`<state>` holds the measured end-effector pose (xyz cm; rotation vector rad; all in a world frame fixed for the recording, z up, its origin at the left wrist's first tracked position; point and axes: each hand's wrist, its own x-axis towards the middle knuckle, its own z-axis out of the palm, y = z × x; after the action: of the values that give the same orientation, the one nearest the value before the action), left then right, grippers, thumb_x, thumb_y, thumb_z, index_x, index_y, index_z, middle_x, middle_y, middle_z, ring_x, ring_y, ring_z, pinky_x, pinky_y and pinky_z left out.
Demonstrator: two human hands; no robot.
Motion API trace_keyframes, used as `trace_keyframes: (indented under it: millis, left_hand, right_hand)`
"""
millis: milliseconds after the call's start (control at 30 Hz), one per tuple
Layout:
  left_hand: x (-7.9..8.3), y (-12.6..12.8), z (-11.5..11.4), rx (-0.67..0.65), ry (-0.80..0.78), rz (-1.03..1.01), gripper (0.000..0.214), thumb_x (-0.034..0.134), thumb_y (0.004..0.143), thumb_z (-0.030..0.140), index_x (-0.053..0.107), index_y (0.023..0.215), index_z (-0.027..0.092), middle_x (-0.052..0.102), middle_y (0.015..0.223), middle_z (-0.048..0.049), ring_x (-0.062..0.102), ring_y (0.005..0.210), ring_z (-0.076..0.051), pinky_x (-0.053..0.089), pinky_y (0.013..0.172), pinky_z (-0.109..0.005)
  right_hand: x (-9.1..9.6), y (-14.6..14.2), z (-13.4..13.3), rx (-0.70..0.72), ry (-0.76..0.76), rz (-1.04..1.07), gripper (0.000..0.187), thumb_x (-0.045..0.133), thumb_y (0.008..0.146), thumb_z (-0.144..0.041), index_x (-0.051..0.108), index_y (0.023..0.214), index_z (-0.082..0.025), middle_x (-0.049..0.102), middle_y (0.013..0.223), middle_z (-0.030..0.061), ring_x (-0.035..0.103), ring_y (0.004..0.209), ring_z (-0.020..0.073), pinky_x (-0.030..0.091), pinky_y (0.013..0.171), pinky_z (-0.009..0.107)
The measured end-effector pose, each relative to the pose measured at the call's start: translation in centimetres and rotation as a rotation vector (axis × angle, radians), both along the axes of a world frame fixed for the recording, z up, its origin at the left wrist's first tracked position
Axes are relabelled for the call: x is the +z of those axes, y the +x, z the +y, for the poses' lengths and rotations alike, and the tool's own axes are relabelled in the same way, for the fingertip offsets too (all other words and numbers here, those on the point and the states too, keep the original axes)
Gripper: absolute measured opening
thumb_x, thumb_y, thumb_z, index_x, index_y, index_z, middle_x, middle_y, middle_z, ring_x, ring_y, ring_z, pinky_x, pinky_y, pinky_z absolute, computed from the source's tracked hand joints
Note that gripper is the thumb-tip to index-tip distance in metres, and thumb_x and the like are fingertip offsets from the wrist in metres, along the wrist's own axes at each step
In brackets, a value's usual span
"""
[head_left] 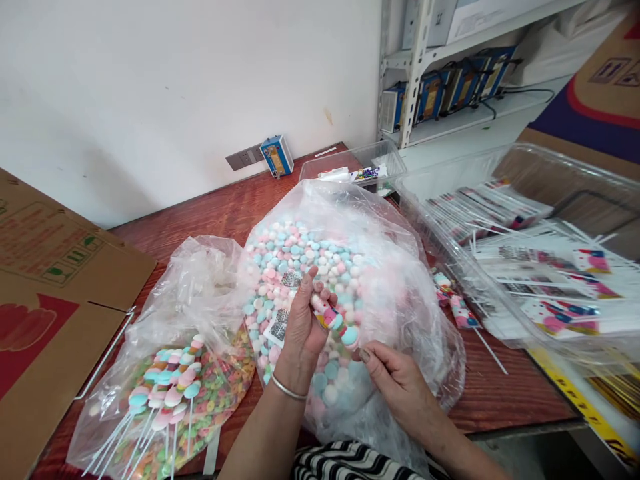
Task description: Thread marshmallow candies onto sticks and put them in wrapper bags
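Observation:
Above a big clear bag (pixel 420 267) of pink, blue and white marshmallows, I hold a marshmallow skewer (pixel 349 335). A small printed wrapper (pixel 324 313) covers its upper part. My left hand (pixel 306 320), with a bangle at the wrist, is closed around the wrapped part. The fingers of my right hand (pixel 393 373) pinch the skewer's lower end, where the stick is mostly hidden. To the left, several unwrapped marshmallow skewers (pixel 167 380) lie on a clear bag of colourful ring candies (pixel 220 393). A wrapped skewer (pixel 461 310) rests to the right.
A large clear plastic bin (pixel 445 287) of wrapped skewers stands at right. Behind the bag is a smaller clear tray (pixel 313 170). Cardboard boxes (pixel 100 267) flank the wooden table (pixel 210 213). A blue device (pixel 277 157) sits by the wall, near a metal shelf (pixel 419 73).

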<state>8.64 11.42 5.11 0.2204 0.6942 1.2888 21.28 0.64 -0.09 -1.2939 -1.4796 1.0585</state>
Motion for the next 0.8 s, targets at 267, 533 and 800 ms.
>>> trace_keyframes:
  millis: [267,533,800]
  left_hand:
    - [-0.8,3.2,-2.5,0.004,-0.098,0.047,0.021,0.064,0.088,0.034,0.056,0.081,0.016,0.039,0.056,0.008,0.04,0.044,-0.004,0.046,0.054,-0.019]
    - [-0.9,1.9,-1.7,0.02,-0.047,0.042,0.01,0.068,0.084,0.02,0.061,0.088,0.014,0.056,0.073,0.0029,0.057,0.063,-0.007,0.052,0.071,-0.023]
    - [0.0,1.2,-0.9,-0.004,0.056,-0.065,0.032,0.059,0.087,0.048,0.058,0.087,0.016,0.042,0.056,0.0088,0.04,0.041,-0.002,0.046,0.053,-0.018]
  right_hand:
    - [-0.8,-0.3,0.4,-0.207,0.565,-0.763,0.028,0.04,0.099,-0.016,0.064,0.085,-0.015,0.061,0.058,0.0018,0.052,0.051,0.0161,0.03,0.057,0.03]
    - [-0.7,0.0,0.4,-0.184,0.371,-0.583,0.026,0.038,0.102,-0.026,0.06,0.108,-0.014,0.068,0.07,0.0023,0.062,0.056,0.0158,0.038,0.053,0.026]
    - [-0.4,-0.2,-0.4,0.032,-0.016,0.084,0.03,0.042,0.099,-0.036,0.06,0.082,-0.018,0.052,0.052,-0.0028,0.044,0.043,0.0103,0.03,0.043,0.022]
